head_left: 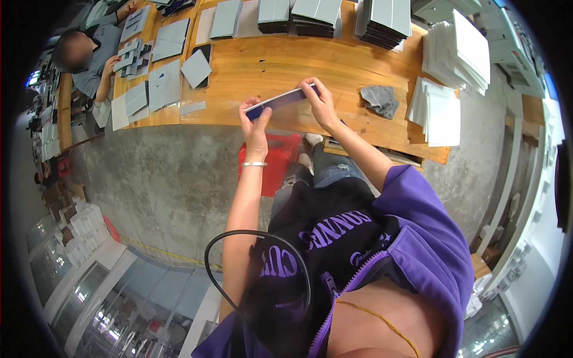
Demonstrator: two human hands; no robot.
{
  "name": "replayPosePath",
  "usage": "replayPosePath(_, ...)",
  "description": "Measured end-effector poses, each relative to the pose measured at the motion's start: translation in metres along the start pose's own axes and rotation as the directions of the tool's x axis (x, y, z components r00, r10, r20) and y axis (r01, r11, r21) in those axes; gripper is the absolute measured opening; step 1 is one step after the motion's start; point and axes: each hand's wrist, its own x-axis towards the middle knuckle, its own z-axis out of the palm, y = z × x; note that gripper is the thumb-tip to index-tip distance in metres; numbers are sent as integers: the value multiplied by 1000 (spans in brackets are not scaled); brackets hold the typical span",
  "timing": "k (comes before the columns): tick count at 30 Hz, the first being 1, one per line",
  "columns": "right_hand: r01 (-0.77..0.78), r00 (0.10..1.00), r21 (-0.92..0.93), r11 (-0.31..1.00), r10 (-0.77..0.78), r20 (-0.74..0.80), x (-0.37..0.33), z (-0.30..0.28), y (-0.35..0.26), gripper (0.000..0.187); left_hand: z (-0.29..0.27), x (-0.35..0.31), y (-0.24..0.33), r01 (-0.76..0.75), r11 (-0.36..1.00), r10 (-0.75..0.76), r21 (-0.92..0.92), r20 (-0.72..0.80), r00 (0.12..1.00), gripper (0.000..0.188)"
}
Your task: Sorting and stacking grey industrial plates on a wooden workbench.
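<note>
Fingers (264, 114) of our left hand (255, 124) and right hand (323, 107) pinch one blue strip (282, 102) by its two ends, above the tabletop's (239, 74) near side. In our head view we count at least three grey stacks (387, 21) beyond, two white stacks (440, 113) and one cloth (380, 100) at right.

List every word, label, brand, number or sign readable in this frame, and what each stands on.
Black and purple fabric jacket: large purple lettering on the front; wording not copied here. Smaller marks there are too small to read.
Held thin dark blue rectangular piece: no lettering can be made out.
Stacked grey rectangular panels: none legible.
</note>
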Motion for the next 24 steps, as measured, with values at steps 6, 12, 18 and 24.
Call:
replayPosePath(6,39,998,-12,999,-40,-41,3,1,3,20,-27,5,-8,-256,836,176,485,205,963,59)
replayPosePath(12,1,988,4,1000,-1,154,3,-17,-1,21,-37,13,-17,-293,780,203,552,220,954,40)
replayPosePath(18,231,878,-211,950,-110,465,8,-40,-27,76,-44,13,-25,-287,811,219,510,190,957,36)
replayPosePath(24,264,832,-348,899,-29,554,28,-59,15,51,-45,19,-26,-273,802,194,532,201,960,39)
